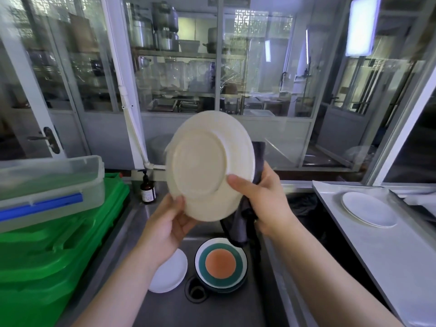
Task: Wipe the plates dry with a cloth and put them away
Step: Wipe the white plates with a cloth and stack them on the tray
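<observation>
My left hand [168, 223] pinches the lower left rim of the plate [207, 165], thumb on the underside that faces me, the other fingers behind it. My right hand [264, 199] grips the plate at the lower right rim, thumb across the underside, and the same hand holds the dark cloth [243, 223] bunched behind the plate, with a tail hanging down. The plate stands almost upright over the sink [236, 310], its back turned to me.

I judge that the wiping of this plate is in progress. To do it well I would keep the left pinch firm on the rim, slide the cloth in circles over the hidden front, then turn the plate and dry the foot ring, where water likes to stay. A wet rim can slip, so the plate should stay above the sink.

Below, in the sink, lie a white plate [171, 272] and a stack [221, 265] with an orange and green one on top. On the desk [377, 251] at right rest white plates [368, 208], I think already dried
</observation>
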Tool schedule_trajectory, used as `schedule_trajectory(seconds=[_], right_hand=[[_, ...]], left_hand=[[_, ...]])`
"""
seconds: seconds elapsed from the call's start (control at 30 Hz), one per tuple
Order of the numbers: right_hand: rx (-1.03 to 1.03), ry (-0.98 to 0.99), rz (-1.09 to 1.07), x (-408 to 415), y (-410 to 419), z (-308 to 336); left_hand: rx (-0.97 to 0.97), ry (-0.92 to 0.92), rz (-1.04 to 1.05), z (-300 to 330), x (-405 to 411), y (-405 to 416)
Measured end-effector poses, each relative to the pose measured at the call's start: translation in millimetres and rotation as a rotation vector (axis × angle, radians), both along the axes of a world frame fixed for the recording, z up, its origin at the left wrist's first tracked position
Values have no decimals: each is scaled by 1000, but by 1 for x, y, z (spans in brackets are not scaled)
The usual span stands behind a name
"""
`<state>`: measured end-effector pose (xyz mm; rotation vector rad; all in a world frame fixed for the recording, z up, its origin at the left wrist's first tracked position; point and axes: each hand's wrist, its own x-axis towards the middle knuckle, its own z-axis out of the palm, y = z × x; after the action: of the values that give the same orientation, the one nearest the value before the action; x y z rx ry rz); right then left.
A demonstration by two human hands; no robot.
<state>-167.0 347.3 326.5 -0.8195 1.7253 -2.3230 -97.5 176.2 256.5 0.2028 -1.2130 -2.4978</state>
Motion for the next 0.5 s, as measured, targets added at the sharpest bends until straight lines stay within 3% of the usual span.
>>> schedule_trajectory(seconds=[0.13,0.23,0.37,0.5], right_hand=[[569,846,-361,6,0,-7],[758,1193,-413,10,-2,-18],[908,1382,-356,11,-3,-34],[1012,1347,-146,4,8,-39]], left_hand=[[-34,-106,-2,6,6,-2],[-29,-29,-200,22,17,-6],[76,-91,-129,20,16,-2],[14,-154,12,13,17,1]])
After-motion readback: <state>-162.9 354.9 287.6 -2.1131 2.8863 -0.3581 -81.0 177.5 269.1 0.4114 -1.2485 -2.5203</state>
